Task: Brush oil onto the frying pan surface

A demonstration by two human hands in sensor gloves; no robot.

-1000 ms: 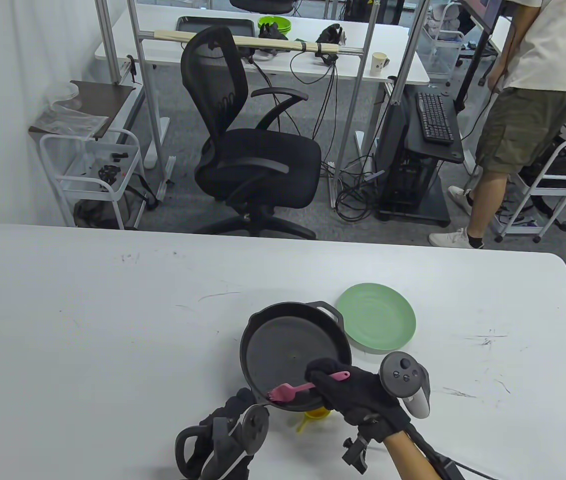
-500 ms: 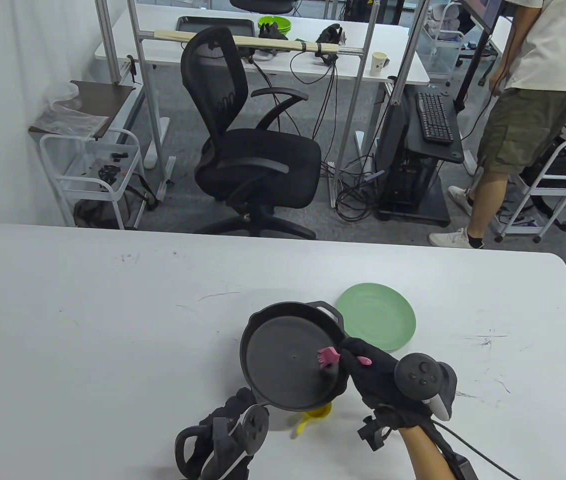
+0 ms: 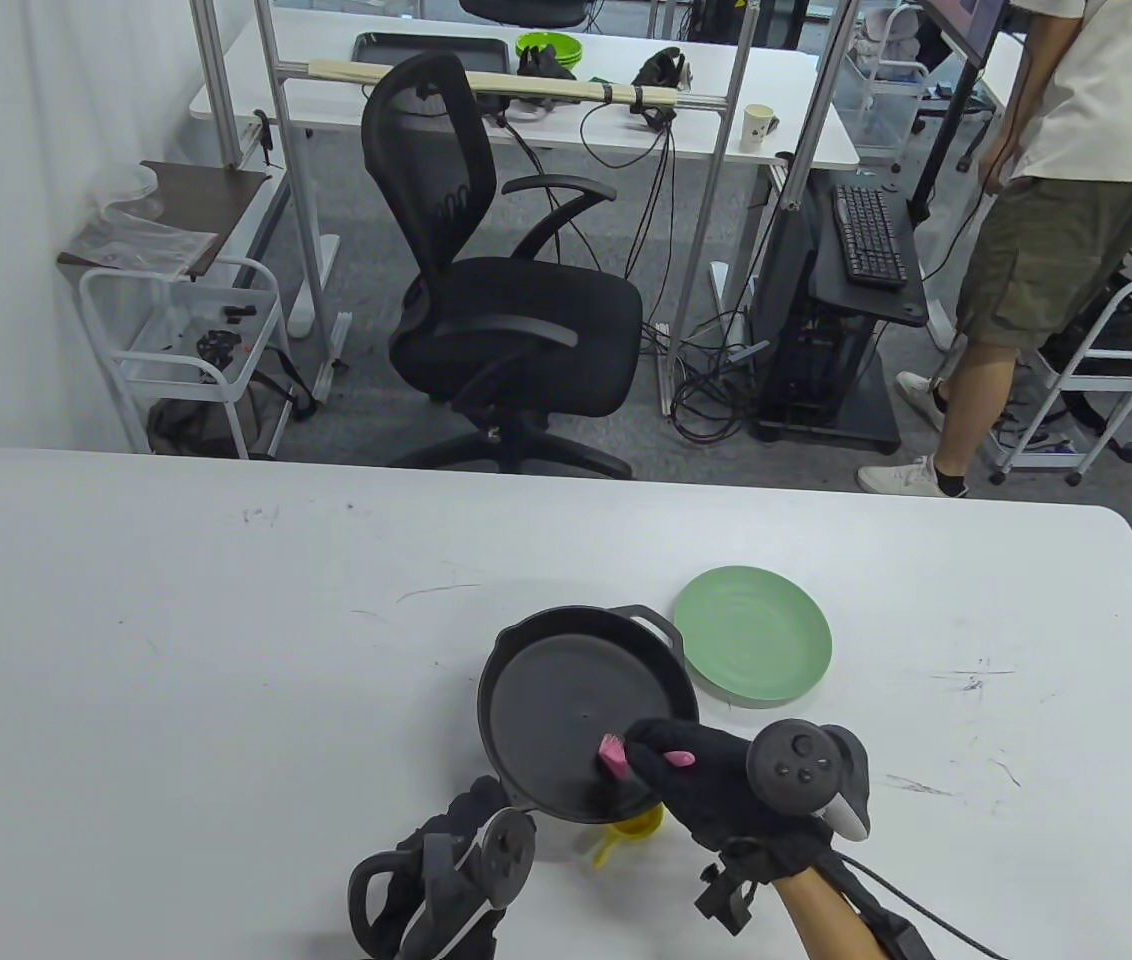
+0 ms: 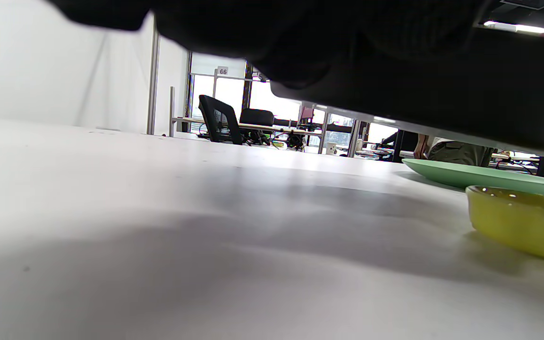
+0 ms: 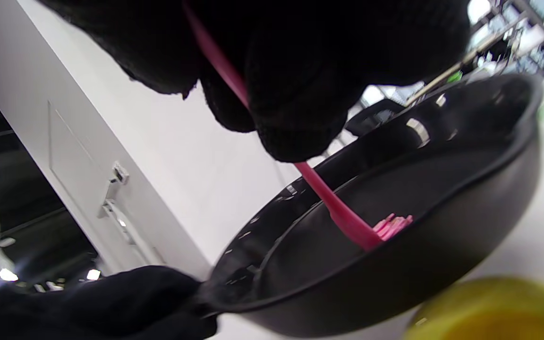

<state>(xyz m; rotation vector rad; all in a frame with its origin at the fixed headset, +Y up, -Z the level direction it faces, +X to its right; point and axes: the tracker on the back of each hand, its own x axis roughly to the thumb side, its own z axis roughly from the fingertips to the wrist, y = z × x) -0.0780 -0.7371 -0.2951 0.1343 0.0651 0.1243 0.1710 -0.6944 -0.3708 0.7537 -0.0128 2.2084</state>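
Observation:
A black cast-iron frying pan is held a little above the white table; its underside fills the top of the left wrist view. My left hand grips the pan's handle at the near edge, as the right wrist view shows. My right hand pinches the handle of a pink silicone brush. The brush bristles touch the pan floor near its front right rim. A small yellow bowl sits on the table under the pan's near rim, and it also shows in the left wrist view.
A pale green plate lies on the table just right of and behind the pan. The white table stretches wide to the left. An office chair, desks and a standing person are beyond the far edge.
My right hand swept the brush from the pan's near left rim across to its right side, then back toward the front right. The pan and left hand stayed nearly still.

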